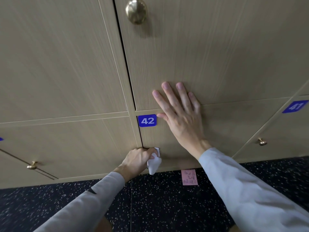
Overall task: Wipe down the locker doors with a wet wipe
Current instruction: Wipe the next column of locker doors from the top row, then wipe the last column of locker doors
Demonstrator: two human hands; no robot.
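Gripping the wipe [154, 163] low-centre, your left hand [138, 158] may lose it; flat, open right hand [180, 114] could smudge the door [225, 64] above.

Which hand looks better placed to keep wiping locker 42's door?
The left. The left hand grips the wet wipe against the lower part of the locker 42 door. The right hand lies flat on the doors, holding nothing.
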